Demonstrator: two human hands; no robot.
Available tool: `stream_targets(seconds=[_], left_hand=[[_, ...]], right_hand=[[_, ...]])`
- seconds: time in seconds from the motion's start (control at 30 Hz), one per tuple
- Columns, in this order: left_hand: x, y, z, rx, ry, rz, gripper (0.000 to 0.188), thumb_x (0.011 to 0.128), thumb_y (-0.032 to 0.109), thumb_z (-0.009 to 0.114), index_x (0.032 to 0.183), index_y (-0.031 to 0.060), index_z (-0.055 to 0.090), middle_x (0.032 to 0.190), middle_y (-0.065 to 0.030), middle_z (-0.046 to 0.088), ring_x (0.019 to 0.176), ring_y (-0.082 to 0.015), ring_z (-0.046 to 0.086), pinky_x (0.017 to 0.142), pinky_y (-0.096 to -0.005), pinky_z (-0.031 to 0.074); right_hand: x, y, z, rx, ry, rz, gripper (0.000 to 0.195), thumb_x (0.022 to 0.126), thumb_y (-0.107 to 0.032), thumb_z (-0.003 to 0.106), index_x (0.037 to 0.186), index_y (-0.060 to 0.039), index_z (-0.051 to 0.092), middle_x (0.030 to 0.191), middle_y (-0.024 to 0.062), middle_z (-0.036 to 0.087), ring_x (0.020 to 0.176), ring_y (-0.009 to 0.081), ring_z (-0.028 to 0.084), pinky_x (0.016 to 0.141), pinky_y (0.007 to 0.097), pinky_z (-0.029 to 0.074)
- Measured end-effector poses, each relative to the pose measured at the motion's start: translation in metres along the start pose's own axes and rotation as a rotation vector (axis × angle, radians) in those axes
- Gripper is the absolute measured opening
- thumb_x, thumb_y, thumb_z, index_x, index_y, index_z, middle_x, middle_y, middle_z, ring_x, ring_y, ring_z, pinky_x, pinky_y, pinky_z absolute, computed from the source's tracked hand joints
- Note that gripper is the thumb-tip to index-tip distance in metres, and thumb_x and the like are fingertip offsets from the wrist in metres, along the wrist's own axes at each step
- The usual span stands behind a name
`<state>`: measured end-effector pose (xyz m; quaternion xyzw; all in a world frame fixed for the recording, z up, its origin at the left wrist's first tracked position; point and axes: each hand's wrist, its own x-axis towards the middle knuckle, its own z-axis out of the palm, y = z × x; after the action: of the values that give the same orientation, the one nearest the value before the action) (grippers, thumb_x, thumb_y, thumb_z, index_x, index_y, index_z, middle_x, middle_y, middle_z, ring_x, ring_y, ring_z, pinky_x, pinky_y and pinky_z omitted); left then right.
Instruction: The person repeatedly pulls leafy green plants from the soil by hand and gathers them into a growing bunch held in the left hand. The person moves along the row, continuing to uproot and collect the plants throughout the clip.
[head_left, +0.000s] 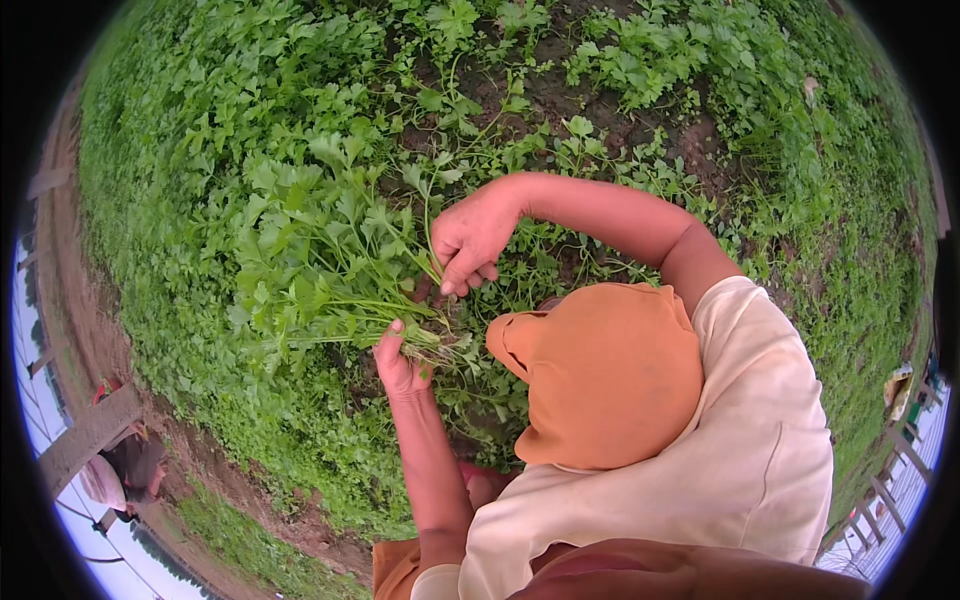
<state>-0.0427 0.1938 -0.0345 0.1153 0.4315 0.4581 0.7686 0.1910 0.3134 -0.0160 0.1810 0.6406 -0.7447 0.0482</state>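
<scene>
My left hand (403, 364) is closed around the lower stems of a bunch of leafy celery-like plants (300, 300), its thumb on top. Pale, stringy roots (448, 349) stick out of the bunch on the right. Just above, my right hand (476, 236) pinches the base of green stems (429, 259) between thumb and fingers, close to the bunch. The leaves of both fan out to the left and overlap, so I cannot tell exactly which stems belong to which hand. Below the right hand lies orange cloth (615, 375) over my body, beside my beige shirt (660, 517).
Dense green plants (180, 172) grow all around, with dark soil (487, 94) showing between them ahead. A dirt path (225, 469) runs at the lower left. Another person (139, 469) is beyond it, near a post (90, 439). A yellow and white object (898, 390) is at the far right.
</scene>
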Motion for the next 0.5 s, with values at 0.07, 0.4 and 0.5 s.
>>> stream_targets(seconds=[0.07,0.4,0.5], left_hand=[[0.008,-0.006,-0.018,0.053,0.077,-0.036,0.041,0.084,0.016,0.058,0.120,-0.0032,0.049,0.107,-0.0175,0.060,0.100,-0.0271,0.058,0.091,-0.0441,0.046],[0.011,-0.024,-0.012,-0.522,-0.342,0.073,0.047,0.080,0.002,0.060,0.124,0.0024,0.042,0.121,-0.0099,0.044,0.097,-0.0235,0.054,0.090,-0.0435,0.043],[0.012,-0.020,-0.013,-0.492,-0.309,0.095,0.046,0.081,0.003,0.059,0.124,0.0019,0.043,0.121,-0.0106,0.045,0.096,-0.0235,0.055,0.089,-0.0437,0.043]], right_hand=[[0.020,-0.008,0.020,-0.310,0.143,0.018,0.036,0.087,-0.037,0.062,0.080,-0.0013,0.066,0.065,0.0058,0.064,0.058,0.0147,0.063,0.052,0.0294,0.047],[-0.060,0.136,-0.181,-0.858,1.521,0.499,0.023,0.084,-0.025,0.061,0.096,-0.0061,0.065,0.086,0.0137,0.065,0.085,0.0303,0.064,0.073,0.0407,0.053],[-0.039,0.146,-0.204,-0.954,1.565,0.528,0.024,0.082,-0.026,0.062,0.096,-0.0068,0.065,0.088,0.0156,0.065,0.088,0.0340,0.064,0.073,0.0427,0.053]])
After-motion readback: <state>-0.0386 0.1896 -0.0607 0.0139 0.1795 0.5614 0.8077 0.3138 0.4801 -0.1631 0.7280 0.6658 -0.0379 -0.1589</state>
